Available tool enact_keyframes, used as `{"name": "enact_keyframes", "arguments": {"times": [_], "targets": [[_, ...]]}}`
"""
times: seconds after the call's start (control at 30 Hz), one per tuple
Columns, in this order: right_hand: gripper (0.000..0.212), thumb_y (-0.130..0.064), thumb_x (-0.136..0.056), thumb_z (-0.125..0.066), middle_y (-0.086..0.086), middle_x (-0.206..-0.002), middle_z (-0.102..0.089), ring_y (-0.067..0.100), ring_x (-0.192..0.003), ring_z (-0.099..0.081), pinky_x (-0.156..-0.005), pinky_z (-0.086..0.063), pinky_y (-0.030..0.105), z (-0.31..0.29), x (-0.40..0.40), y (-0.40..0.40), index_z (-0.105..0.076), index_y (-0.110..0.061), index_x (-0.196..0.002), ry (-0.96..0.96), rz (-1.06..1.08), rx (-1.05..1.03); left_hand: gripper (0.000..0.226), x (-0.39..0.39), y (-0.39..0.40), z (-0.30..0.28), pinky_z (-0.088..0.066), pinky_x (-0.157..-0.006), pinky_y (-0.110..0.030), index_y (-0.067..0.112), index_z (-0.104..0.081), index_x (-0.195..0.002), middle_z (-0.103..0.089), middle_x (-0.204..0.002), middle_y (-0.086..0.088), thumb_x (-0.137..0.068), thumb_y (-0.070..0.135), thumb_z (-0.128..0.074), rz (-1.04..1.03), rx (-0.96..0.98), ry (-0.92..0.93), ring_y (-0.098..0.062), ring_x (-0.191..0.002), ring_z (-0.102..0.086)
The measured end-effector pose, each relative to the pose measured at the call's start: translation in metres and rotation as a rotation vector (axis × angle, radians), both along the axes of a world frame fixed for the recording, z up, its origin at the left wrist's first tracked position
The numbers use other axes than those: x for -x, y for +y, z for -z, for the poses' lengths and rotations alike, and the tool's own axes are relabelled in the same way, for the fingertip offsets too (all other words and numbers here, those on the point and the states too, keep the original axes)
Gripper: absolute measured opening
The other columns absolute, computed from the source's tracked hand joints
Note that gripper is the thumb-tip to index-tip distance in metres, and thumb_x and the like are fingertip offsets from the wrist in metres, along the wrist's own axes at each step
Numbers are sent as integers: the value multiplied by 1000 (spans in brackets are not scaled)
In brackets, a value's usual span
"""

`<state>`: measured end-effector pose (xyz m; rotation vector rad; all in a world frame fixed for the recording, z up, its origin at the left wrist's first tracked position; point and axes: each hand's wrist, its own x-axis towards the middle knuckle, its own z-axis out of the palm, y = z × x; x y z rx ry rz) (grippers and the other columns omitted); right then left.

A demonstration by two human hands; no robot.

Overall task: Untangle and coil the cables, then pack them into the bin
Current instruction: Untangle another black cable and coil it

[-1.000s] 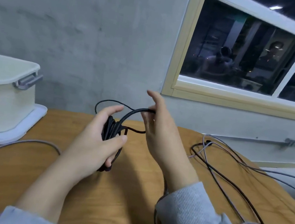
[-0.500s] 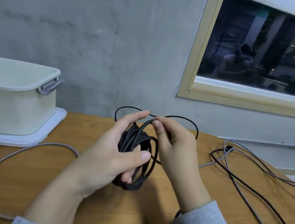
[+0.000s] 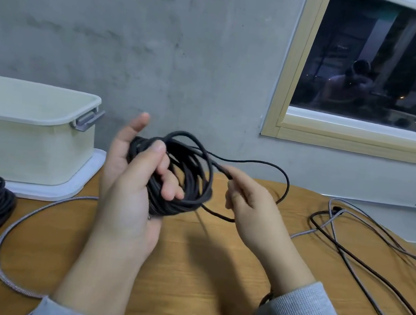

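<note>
Head view, coil: your left hand [image 3: 127,188] grips the black coil [image 3: 182,177] above the worktop [image 3: 198,276], thumb over the top, fingers curled through the loops.
Head view, tail: your right hand [image 3: 246,202] pinches the loose tail [image 3: 267,165] just right of the coil; it arcs out right and loops back under.
Axis: the loops stand roughly upright, open toward you.
Bin: the bin [image 3: 30,143] sits far left, nearer your left hand.
Look: thin, matte, tightly bundled strands.
</note>
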<state>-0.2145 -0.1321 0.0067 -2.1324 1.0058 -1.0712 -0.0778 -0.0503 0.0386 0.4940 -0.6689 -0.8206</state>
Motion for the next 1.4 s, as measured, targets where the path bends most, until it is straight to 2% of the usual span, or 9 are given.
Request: {"name": "enact_keyframes", "arguments": {"times": [0.07, 0.17, 0.37, 0.53, 0.73, 0.87, 1.1, 1.27, 1.4], "targets": [[26, -23, -100, -40, -8, -68, -54, -1, -58, -47, -56, -35, 15, 2, -4, 3, -49, -41, -117, 73, -6, 9, 29, -3, 0, 1, -38, -43, -20, 27, -54, -110, -39, -59, 4, -96, 4, -44, -130, -16, 39, -8, -36, -33], [10, -30, -97, -47, -3, -64, -54, 6, -53, -45, -56, -39, 26, 4, -6, 4, -42, -39, -94, 10, 25, 24, 28, -8, 5, 0, -38, -42, -19, 27, -53, -113, -38, -59, 5, -97, 6, -43, -179, -27, 63, -7, -37, -32], [42, -52, -79, -62, -8, -49, -43, 9, -49, -36, -47, -29, 21, 4, 0, -1, -50, -15, -63, -107, 227, 69, 27, -12, 4, 0, -38, -42, -19, 27, -55, -105, -37, -57, 7, -97, 5, -41, -235, -32, 100, -7, -36, -31], [14, -31, -94, -52, -7, -64, -54, 6, -61, -49, -55, -37, 18, 9, 9, -8, -48, -29, -81, -26, 188, 17, 21, -24, 0, 2, -39, -45, -16, 28, -53, -99, -39, -59, 8, -98, 9, -44, -275, -12, 211, -6, -39, -34], [22, -25, -95, -52, -12, -69, -55, 2, -67, -53, -56, -37, 13, 6, 1, -3, -43, -27, -75, -20, 308, 94, 22, -18, -1, 3, -38, -42, -17, 29, -55, -93, -36, -58, 8, -98, 12, -43, -158, 12, 185, -5, -38, -32], [17, -30, -89, -59, -11, -56, -54, 8, -54, -47, -54, -41, 30, -5, -9, 16, -51, -26, -75, 45, 217, 175, 25, -13, 0, 0, -38, -41, -18, 30, -57, -88, -35, -58, 8, -97, 13, -42, -89, 34, 141, -5, -37, -32], [5, -33, -89, -59, -12, -68, -61, 4, -68, -55, -58, -44, 20, -28, -17, 47, -60, -29, -87, 152, 18, 121, 14, -19, -2, 3, -45, -50, -21, 27, -53, -94, -45, -56, 10, -96, 13, -49, -348, 34, 49, -7, -43, -40], [22, -30, -95, -49, -23, -85, -55, -9, -69, -50, -62, -39, 11, -36, -16, 56, -58, -40, -112, 290, -43, 84, 13, -24, -2, 5, -46, -53, -23, 26, -53, -93, -47, -66, 8, -97, 13, -52, -475, 19, 68, -8, -44, -41], [30, -27, -97, -44, -17, -105, -62, 3, -90, -56, -76, -44, 19, -34, -16, 54, -57, -40, -121, 382, 39, 143, 9, -25, -1, 6, -45, -51, -22, 25, -53, -92, -45, -65, 7, -96, 17, -53, -417, 17, 106, -8, -45, -39]]}}
